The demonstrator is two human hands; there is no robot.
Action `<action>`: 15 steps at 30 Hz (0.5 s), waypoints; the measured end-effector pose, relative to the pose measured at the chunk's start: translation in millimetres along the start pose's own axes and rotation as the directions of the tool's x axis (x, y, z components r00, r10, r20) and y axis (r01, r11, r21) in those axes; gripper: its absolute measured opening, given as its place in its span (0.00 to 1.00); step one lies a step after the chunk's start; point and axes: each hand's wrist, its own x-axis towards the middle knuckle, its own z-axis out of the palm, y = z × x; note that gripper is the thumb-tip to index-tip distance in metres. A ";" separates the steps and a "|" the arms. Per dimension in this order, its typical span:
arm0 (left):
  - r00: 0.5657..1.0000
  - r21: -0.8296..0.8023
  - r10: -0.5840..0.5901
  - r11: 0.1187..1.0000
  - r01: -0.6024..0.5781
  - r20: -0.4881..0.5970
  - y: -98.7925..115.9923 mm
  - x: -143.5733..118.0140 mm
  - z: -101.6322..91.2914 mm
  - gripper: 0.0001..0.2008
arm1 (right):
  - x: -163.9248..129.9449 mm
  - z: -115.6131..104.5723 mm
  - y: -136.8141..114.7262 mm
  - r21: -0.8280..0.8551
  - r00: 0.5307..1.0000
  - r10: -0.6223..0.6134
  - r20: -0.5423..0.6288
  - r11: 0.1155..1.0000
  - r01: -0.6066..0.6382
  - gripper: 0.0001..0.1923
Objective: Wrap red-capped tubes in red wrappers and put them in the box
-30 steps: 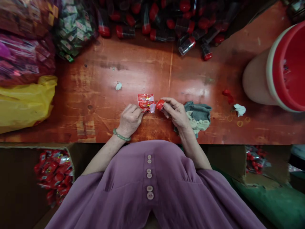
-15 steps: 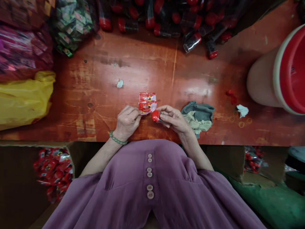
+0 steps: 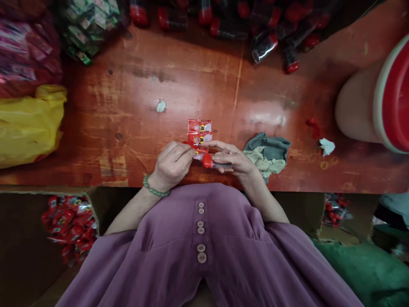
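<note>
My left hand (image 3: 172,166), a green bead bracelet at its wrist, has its fingertips pinched on the edge of a small red packet (image 3: 200,150). More red printed packets (image 3: 200,127) overlap on the table just beyond my fingers. My right hand (image 3: 234,160) is closed round a small clear tube with a red cap (image 3: 207,160); the cap points left, towards my left hand. The right index finger reaches out over the pinched packet. Fingers hide part of the packet and of the tube.
Many red-capped clear tubes (image 3: 265,47) lie along the table's (image 3: 143,128) far side. Bags of packets (image 3: 92,25) and a yellow bag (image 3: 28,128) are at left. A grey cloth (image 3: 271,147), rubber bands (image 3: 324,165) and a white-and-red bucket (image 3: 361,102) are at right.
The capped tube has turned more level and come slightly nearer to me. My left fingers have shifted a little right on the packet, and my right index finger now stretches over it.
</note>
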 end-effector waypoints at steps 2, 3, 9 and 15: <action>1.000 0.007 0.013 1.000 -0.013 0.028 1.9 -1.5 -0.5 0.09 | 2.4 -2.7 1.5 0.061 1.000 0.027 -0.007 0.998 -0.027 0.24; 0.999 0.015 0.029 0.999 -0.029 0.029 2.8 -2.1 -0.6 0.09 | 3.6 -4.5 2.7 0.086 0.999 0.039 -0.014 0.996 -0.037 0.22; 0.996 -0.020 0.018 1.000 -0.016 0.089 1.0 -4.9 2.2 0.11 | 7.7 -7.8 6.9 0.045 0.996 0.056 -0.065 0.998 -0.053 0.16; 0.989 -0.209 0.060 0.977 -0.031 0.132 -7.0 -9.3 9.5 0.17 | 5.3 6.9 1.4 -0.053 0.989 -0.007 -0.150 0.999 -0.001 0.16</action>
